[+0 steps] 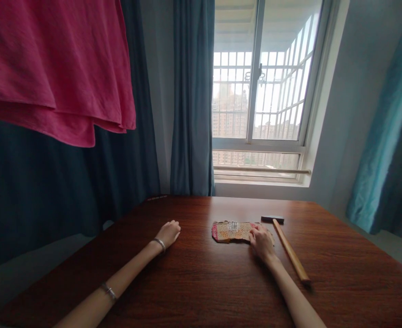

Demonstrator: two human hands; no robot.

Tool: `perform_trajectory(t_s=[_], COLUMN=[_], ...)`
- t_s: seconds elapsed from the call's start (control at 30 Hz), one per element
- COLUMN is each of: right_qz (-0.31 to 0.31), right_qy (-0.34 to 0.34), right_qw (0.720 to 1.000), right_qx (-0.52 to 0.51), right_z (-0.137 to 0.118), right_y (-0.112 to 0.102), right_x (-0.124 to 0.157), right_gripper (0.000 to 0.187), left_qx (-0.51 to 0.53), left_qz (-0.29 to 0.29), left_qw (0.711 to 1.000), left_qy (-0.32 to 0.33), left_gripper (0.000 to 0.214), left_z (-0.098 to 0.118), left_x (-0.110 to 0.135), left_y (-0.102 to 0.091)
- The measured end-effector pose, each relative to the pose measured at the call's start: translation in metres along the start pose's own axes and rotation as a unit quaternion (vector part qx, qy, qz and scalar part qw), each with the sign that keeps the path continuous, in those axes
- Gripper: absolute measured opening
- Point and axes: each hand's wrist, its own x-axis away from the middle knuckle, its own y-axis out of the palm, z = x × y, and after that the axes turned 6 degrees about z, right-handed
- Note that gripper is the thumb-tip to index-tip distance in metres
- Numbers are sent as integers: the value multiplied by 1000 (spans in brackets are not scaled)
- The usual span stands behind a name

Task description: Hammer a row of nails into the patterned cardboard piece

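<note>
My right hand [262, 243] rests over the right end of a flat, ragged-edged patterned piece [243, 232], with its fingers bent and drawn together. Whatever lies under those fingertips is hidden. On the piece, left of the hand, is a row of short thin strips [233, 226] that look like nails, too small to be sure. A hammer [292, 255] with a dark head and wooden handle lies just right of this hand. My left hand [169, 232] lies on the table, loosely curled and apart from the piece, with nothing visible in it.
The brown wooden table [194, 282] reaches to the wall under a barred window [255, 91]. Blue curtains [193, 100] hang beside it. A pink cloth [60, 68] hangs at the upper left, above the table.
</note>
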Motion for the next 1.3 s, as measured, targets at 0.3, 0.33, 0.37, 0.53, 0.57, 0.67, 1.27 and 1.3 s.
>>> perform_trajectory(t_s=[0.3, 0.33, 0.37, 0.53, 0.57, 0.67, 1.27, 1.3], right_qz=[-3, -3, -4, -2, -3, -5, -31, -47], right_qy=[-2, -3, -4, -5, -6, -5, 176, 191], right_qw=[1000, 1000, 1000, 1000, 1000, 1000, 912, 897], right_qx=[-15, -18, -20, -22, -23, -25, -370, -396], right_z=[0, 0, 0, 1, 1, 1, -11, -14], right_y=[-2, -1, -1, 1, 1, 1, 6, 7], right_x=[-1, -1, -1, -1, 0, 0, -8, -9], right_gripper=[22, 22, 22, 23, 23, 23, 18, 18], left_qx=[-8, -9, -7, 31, 34, 31, 121, 152], left_qz=[5, 2, -3, -36, -39, -52, 47, 59], left_qw=[1000, 1000, 1000, 995, 994, 993, 990, 984], left_qy=[-16, -19, -24, -88, -99, -100, 48, 74], left_gripper=[19, 19, 20, 18, 17, 17, 11, 10], left_z=[6, 5, 4, 0, 0, 2, 81, 91], left_x=[-3, -4, -5, -15, -17, -23, -54, -55], left_y=[4, 4, 5, 5, 4, 1, -20, -20])
